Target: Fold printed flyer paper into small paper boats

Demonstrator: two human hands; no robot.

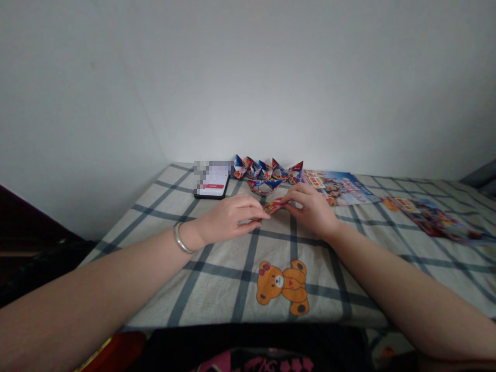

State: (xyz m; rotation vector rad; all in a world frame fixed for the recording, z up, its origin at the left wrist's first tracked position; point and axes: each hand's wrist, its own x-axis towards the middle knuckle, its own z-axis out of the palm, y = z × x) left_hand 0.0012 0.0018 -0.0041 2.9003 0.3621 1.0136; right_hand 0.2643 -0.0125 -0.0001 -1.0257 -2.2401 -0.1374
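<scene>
My left hand [228,219] and my right hand [310,209] meet over a checked cloth and pinch a small folded piece of colourful paper [273,206] between their fingertips. The left wrist wears a silver bangle [179,238]. Both hands have their fingers closed on the paper, which lies low, just above the cloth. Right behind the hands lies one folded paper shape [264,186], and a row of several more folded paper shapes [267,170] stands against the wall.
A phone [212,182] with a lit screen lies at the back left. Printed flyers [341,187] and another sheet [437,219] lie to the right. The checked cloth [217,289] bears a bear picture [284,287]. White walls close the corner.
</scene>
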